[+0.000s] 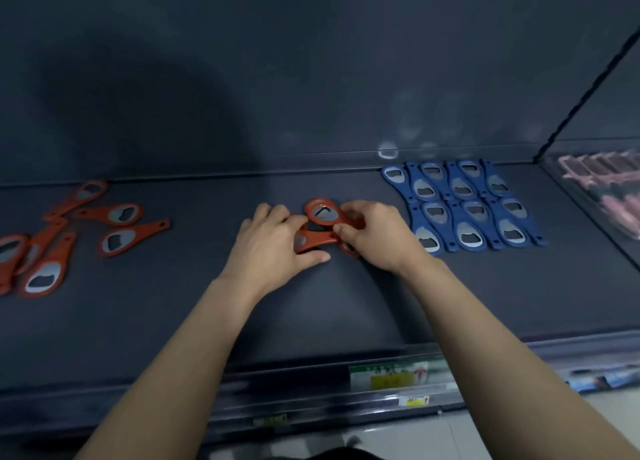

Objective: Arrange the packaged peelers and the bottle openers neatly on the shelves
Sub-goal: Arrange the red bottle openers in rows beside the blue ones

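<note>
On the dark shelf [173, 321], both my hands meet at the middle over a few red bottle openers. My right hand [377, 234] pinches a red opener [323, 214] whose metal head points to the back. My left hand [273, 241] grips another red opener [317, 240] lying across below it. Several loose red openers [117, 224] lie scattered at the left. Several blue bottle openers [464, 210] lie in two tidy rows at the right.
A clear divider [585, 217] bounds the shelf on the right, with pink packaged items [609, 182] behind it. Price labels [388, 376] sit on the shelf's front rail. The dark back wall rises behind the shelf.
</note>
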